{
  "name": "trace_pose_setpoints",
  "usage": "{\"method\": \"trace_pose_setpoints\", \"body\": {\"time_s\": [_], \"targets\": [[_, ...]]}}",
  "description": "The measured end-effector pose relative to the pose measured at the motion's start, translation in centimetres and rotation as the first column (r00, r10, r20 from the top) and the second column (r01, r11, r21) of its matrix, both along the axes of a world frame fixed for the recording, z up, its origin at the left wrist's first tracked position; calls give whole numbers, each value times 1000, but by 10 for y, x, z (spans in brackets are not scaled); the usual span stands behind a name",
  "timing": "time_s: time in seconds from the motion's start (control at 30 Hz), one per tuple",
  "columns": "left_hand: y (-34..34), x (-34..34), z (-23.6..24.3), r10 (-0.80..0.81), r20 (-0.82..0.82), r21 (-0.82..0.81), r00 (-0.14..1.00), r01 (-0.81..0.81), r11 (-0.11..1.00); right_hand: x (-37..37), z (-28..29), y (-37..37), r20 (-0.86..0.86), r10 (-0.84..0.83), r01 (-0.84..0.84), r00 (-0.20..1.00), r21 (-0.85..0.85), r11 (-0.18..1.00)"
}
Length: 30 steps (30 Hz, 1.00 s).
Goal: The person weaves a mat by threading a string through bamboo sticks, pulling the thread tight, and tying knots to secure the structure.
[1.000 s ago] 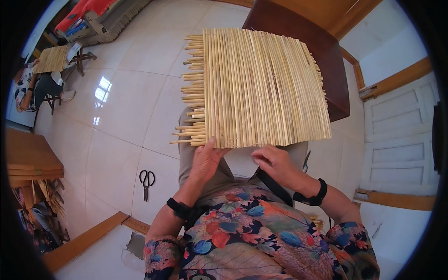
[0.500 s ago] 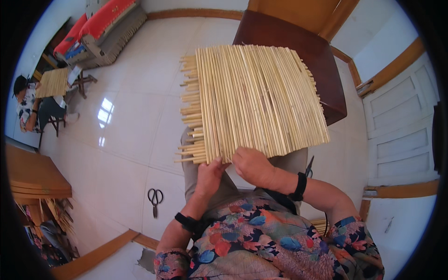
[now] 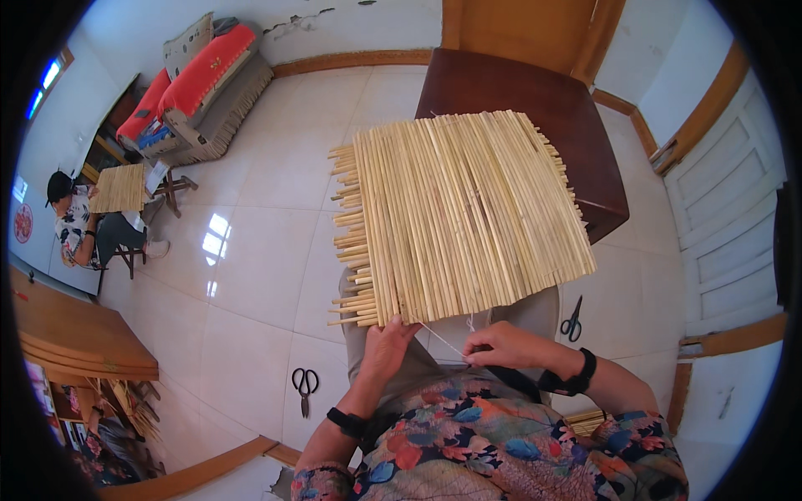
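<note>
The right hand had drawn back, fingers closed on taut white string; the left hand pinched the stick mat over the lap. I judged overpulling might snap the string.

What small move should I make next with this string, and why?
Perhaps draw the white string gently snugger with your right hand while your left hand steadies the stick mat: the string runs nearly straight between your hands, and your left hand is at the mat's near edge.
</note>
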<state>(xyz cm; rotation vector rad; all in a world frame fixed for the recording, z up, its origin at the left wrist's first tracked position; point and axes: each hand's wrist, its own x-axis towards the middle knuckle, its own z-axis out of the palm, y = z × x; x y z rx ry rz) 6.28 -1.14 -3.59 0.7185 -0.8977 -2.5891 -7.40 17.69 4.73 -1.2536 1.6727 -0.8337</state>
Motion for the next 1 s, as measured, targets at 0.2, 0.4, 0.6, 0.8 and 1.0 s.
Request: {"method": "trace_pose_setpoints", "body": {"time_s": [0.2,0.4,0.6,0.8,1.0], "targets": [[4,-3,5,1,-70,-27,998,-3,1000,-25,34,56,74,-121,118,990,51,992],[6,-6,0,52,-28,-36,998,-53,998,-45,64,103,-1,-280,276,960,160,948],[4,-7,-8,89,-23,-37,996,-90,995,-51,83,118,-466,-211,281,859,86,956],[6,-12,-8,118,-24,-25,993,-119,993,-69,116,132,-2,-626,609,780,233,758],[5,-12,-13,105,-59,-22,993,-106,994,-91,115,154,-211,-697,727,685,136,673]]}}
